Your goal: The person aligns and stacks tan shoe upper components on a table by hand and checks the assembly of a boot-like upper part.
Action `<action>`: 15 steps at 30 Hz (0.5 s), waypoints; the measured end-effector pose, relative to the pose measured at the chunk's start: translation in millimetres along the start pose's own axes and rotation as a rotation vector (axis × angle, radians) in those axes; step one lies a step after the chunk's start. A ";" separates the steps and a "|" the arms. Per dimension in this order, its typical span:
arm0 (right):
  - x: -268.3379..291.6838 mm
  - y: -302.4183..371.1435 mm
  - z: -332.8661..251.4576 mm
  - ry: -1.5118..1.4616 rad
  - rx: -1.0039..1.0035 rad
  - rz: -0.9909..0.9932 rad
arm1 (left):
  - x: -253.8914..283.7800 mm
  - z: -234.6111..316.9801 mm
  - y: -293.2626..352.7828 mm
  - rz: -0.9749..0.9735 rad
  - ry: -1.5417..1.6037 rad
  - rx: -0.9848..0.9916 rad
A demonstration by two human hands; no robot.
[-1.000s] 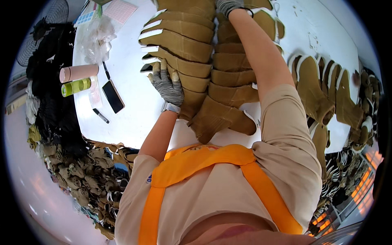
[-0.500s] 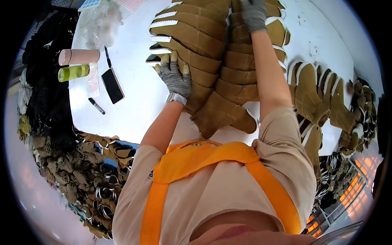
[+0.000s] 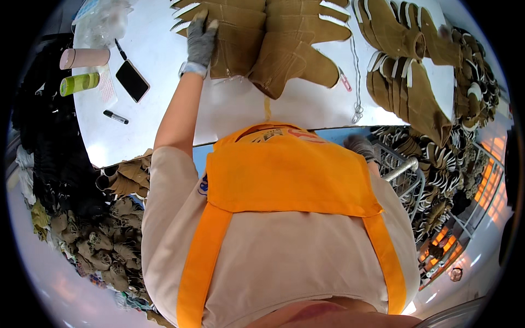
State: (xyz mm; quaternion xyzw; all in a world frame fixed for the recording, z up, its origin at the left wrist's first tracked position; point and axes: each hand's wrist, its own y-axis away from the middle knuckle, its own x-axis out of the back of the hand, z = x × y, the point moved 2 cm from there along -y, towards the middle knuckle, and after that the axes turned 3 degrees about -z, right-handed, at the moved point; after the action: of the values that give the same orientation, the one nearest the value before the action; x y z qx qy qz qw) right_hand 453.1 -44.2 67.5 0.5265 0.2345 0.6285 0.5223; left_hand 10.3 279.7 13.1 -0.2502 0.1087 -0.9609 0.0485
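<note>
Brown suede boot uppers lie overlapped in two rows on the white table, a left row (image 3: 238, 38) with white zip edges and a right row (image 3: 301, 41). My left hand (image 3: 201, 44), in a grey glove with pale fingertips, rests on the outer edge of the left row. Its fingers are stretched and apart. My right hand (image 3: 360, 146), also gloved, is low beside my body, below the table edge near a metal wire cart (image 3: 406, 172). My body and apron hide part of it, and its fingers do not show clearly.
More brown uppers (image 3: 404, 90) are bunched at the table's right. A small pink-handled tool (image 3: 345, 82) and a cord (image 3: 356, 82) lie nearer. At left are a pink flask (image 3: 85, 58), a green bottle (image 3: 80, 84), a phone (image 3: 132, 80) and a marker (image 3: 116, 117). Piles (image 3: 104, 235) cover the floor.
My right hand has left the far end of the right row and dropped below the table edge at my right side. My left hand stays at the left row; the whole view has shifted.
</note>
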 end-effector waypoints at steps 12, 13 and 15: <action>69.5 36.7 -222.3 -0.959 1.130 -0.212 | 27.6 40.8 162.2 -0.268 -0.008 0.593; 71.5 39.6 -243.8 -0.971 1.203 -0.533 | 31.7 46.1 158.7 -0.352 -0.145 0.588; 70.2 31.0 -281.8 -0.886 1.041 -0.459 | 28.2 49.0 137.1 -0.539 -0.416 0.560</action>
State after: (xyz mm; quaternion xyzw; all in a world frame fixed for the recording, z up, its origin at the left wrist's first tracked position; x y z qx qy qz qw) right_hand 191.9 80.4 28.4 0.8501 0.3743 0.0373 0.3686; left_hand 15.1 133.3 36.2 -0.4350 -0.2372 -0.8607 -0.1170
